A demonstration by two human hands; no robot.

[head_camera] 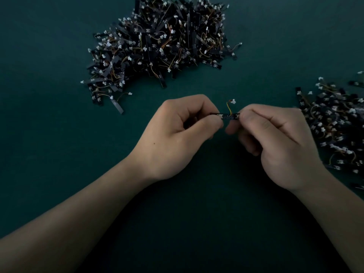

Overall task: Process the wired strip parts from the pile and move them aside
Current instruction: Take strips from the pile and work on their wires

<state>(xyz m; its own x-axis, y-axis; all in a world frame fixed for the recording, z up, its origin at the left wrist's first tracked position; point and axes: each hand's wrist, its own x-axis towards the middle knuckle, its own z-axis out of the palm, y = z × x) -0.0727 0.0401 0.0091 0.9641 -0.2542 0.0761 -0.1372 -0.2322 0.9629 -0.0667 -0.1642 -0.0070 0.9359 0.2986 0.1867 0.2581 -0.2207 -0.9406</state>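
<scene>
Both hands mid-frame: left hand [177,134] & right hand [275,142] each pinching an end of one strip [228,116]. Any print's too small to read. Pile [157,42] up top.

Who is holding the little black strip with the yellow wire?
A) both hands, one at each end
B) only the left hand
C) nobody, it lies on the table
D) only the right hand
A: the left hand pinches one end of the strip and the right hand pinches the other.
</scene>
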